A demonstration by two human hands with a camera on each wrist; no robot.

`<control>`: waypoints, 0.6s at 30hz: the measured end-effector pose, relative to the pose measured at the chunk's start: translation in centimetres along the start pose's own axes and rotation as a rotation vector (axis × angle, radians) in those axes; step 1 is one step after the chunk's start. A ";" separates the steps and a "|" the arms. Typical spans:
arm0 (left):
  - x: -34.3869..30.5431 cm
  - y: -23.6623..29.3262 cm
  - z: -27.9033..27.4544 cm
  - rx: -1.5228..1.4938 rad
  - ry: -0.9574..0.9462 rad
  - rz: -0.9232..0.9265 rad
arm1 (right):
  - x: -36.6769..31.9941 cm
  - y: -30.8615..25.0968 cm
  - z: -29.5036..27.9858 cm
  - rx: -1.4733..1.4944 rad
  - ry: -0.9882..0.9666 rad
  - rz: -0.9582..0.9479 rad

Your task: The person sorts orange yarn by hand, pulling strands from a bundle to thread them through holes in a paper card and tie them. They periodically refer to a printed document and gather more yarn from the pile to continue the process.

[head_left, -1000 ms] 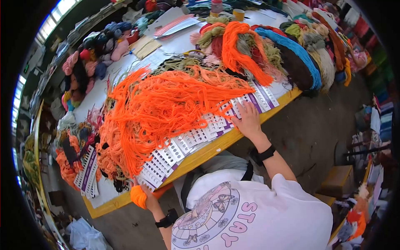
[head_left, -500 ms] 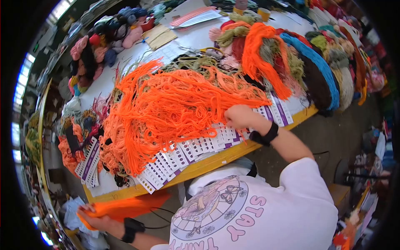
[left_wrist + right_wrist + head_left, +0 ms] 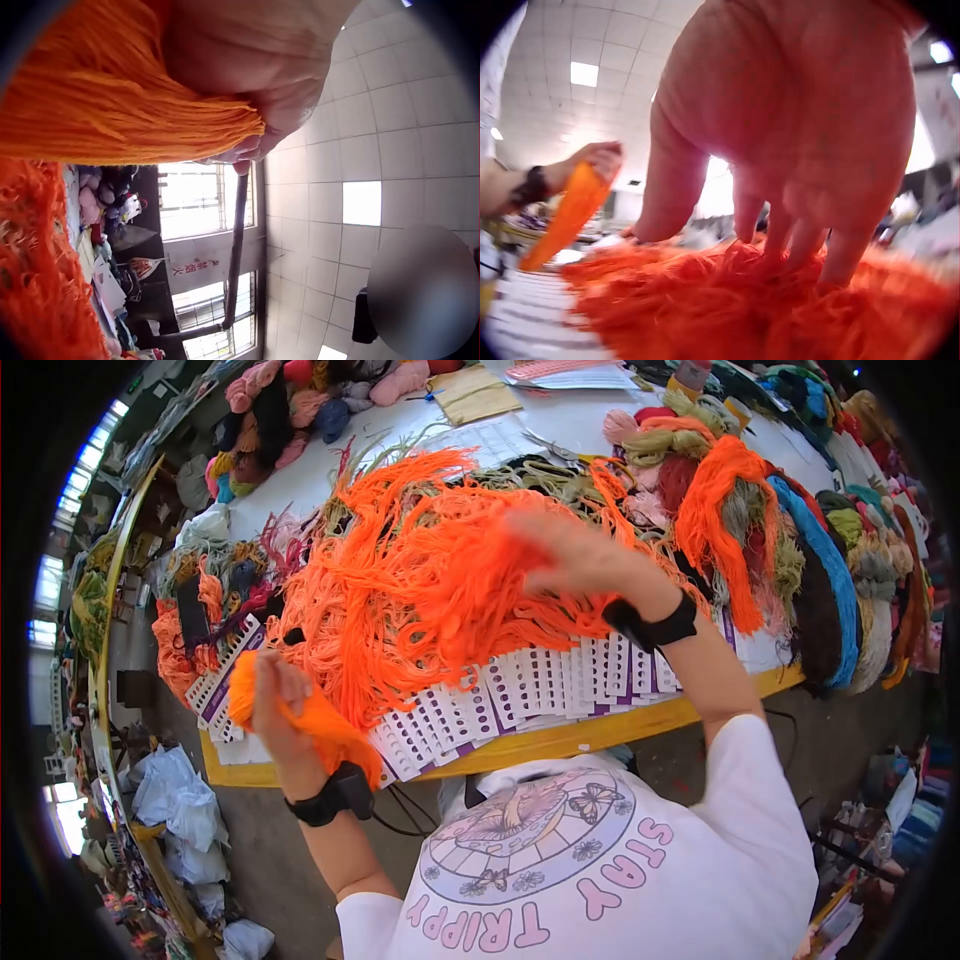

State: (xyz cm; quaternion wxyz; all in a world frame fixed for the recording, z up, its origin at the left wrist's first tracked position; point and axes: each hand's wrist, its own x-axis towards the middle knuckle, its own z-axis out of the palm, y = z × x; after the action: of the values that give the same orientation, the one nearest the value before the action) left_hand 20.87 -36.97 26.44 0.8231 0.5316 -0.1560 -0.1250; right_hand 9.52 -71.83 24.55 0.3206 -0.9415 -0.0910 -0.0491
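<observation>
My left hand [image 3: 280, 720] grips a bundled orange skein of yarn [image 3: 338, 740] in front of the table's near left corner. The left wrist view shows the skein's strands [image 3: 127, 112] running out from the curled hand [image 3: 247, 60]. Over the big tangled pile of bright orange yarn [image 3: 400, 580], my right hand [image 3: 575, 565] is blurred. In the right wrist view its fingers [image 3: 844, 255] point down, fairly straight, with the tips in the loose strands [image 3: 727, 300] and the thumb apart from them.
White cards with rows of holes [image 3: 520, 685] line the near side, beside the yellow table edge [image 3: 560, 740]. Skeins in orange, blue [image 3: 820, 580] and other colours lie at the right. Scissors [image 3: 560, 450] and a tan sheet [image 3: 465, 395] are behind the pile.
My left hand swung out left with the orange skein, then came up to the table's near left. The right hand left the cards and moved onto the orange pile. The view shifted.
</observation>
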 end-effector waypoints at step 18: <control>2.5 -10.7 -2.0 -0.116 -0.052 -0.358 | 13.8 15.4 -1.8 -0.651 0.128 0.673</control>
State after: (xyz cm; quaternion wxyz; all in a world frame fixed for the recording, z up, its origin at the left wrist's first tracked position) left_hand 23.57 -40.52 16.18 0.8128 0.4989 -0.0728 -0.2918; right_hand 26.09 -83.01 18.88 0.0118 -0.9654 0.2591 -0.0262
